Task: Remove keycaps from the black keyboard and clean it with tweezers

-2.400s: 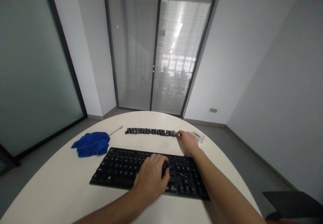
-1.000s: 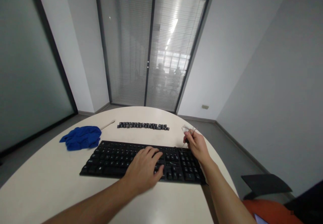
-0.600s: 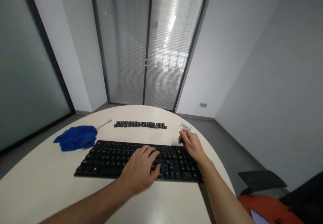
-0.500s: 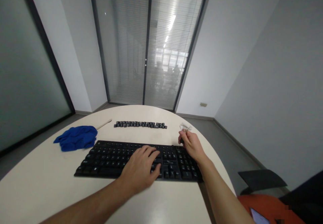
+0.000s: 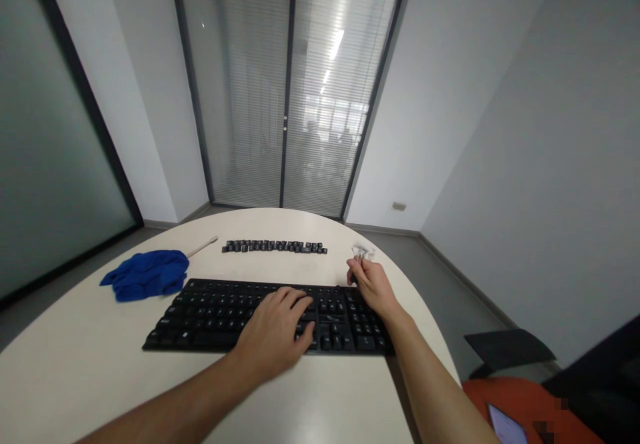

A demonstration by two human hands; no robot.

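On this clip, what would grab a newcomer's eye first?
The bright blue cloth, crumpled on the left of the pale table, stands out first. Next comes the black keyboard in front, with the left hand resting on it; beyond it, loose keycaps lie in a double row.

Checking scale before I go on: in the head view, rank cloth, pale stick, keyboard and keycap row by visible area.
1. Keyboard
2. Cloth
3. Keycap row: longer than the cloth, but far thinner
4. Pale stick
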